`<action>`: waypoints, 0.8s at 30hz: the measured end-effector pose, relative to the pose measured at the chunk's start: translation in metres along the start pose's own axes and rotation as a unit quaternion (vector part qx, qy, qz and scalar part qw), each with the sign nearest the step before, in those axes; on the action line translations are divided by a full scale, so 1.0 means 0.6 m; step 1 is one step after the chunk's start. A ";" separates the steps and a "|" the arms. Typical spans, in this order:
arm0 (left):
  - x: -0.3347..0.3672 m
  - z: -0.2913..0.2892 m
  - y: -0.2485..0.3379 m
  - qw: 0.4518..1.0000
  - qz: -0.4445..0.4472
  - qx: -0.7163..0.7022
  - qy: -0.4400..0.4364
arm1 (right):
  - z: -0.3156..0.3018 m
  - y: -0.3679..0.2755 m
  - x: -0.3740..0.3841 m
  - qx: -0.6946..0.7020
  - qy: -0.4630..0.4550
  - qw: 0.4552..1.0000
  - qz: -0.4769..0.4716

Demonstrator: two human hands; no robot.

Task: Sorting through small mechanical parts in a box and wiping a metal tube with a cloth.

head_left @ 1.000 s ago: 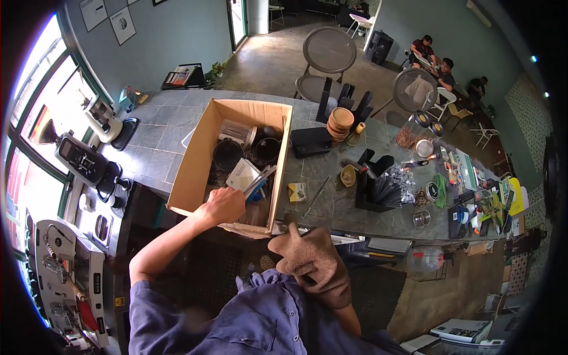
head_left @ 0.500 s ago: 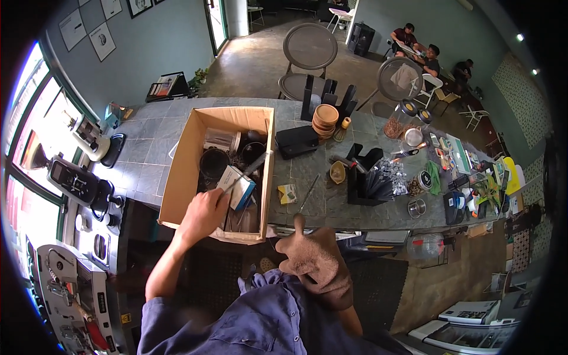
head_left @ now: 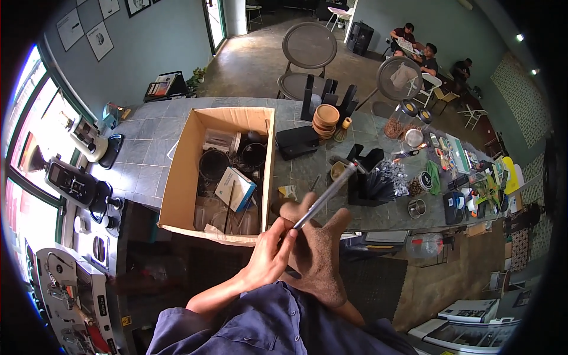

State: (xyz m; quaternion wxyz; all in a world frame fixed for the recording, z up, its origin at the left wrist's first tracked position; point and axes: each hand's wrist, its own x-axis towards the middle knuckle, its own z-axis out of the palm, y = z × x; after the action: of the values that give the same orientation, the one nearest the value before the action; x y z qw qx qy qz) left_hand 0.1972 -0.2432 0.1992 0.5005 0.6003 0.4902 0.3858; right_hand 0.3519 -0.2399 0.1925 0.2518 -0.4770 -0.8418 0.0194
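My left hand (head_left: 273, 253) pinches the near end of a long, slim silver-grey tool (head_left: 327, 200); its exact kind does not show. The tool slants up to the right, its far end over the black holder. My right hand (head_left: 313, 254) is covered in brown fuzzy fabric, a glove or wrapped cloth, with its fingers spread beneath the tool. To the left stands an open cardboard box (head_left: 177, 189) holding black cups (head_left: 213, 164), clear plastic containers (head_left: 218, 139), a blue-and-white carton (head_left: 235, 189) and a thin dark stick (head_left: 229, 207).
On the stone-tiled counter (head_left: 139, 160) stand a black case (head_left: 296, 142), stacked brown bowls (head_left: 325, 118), a bamboo whisk (head_left: 342, 131) and a black holder (head_left: 362, 192) with silver packets (head_left: 387, 180). Glass jars (head_left: 396, 124) and clutter fill the right. Coffee grinders (head_left: 74, 183) stand left. People sit far off.
My left hand has left the box and moved right, bringing the slim tool over my covered right hand. The fingers of the right hand have spread.
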 end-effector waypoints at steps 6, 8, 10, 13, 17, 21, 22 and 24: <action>0.009 0.035 -0.037 0.999 0.017 -0.041 0.024 | 0.002 -0.001 -0.022 0.205 0.102 0.972 0.056; 0.015 0.048 -0.057 0.996 0.019 -0.088 0.025 | 0.026 -0.008 -0.028 0.401 0.116 0.904 0.094; 0.018 0.052 -0.063 0.995 0.006 -0.095 0.011 | 0.026 -0.005 -0.027 0.493 0.123 0.854 0.111; 0.023 0.055 -0.052 0.994 -0.031 -0.105 -0.009 | -0.014 0.012 -0.008 0.359 -0.028 0.918 0.168; 0.027 0.058 -0.043 0.996 -0.042 -0.078 -0.030 | -0.039 0.046 0.010 0.238 -0.130 0.944 0.188; 0.024 0.067 -0.039 0.993 -0.071 -0.077 -0.048 | -0.032 0.093 0.015 0.139 -0.132 0.973 0.128; 0.023 0.072 -0.036 0.995 -0.049 -0.074 -0.039 | -0.032 0.105 0.015 0.113 -0.132 0.978 0.114; 0.022 0.082 -0.042 0.998 0.023 -0.047 -0.019 | -0.031 0.129 0.016 0.060 -0.132 0.986 0.085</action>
State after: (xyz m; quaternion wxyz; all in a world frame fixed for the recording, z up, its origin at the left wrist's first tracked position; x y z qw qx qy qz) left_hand 0.2423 -0.2407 0.1641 0.5285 0.5943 0.4482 0.4081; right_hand 0.4177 -0.1937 0.1912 0.1641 -0.5244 -0.8213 0.1537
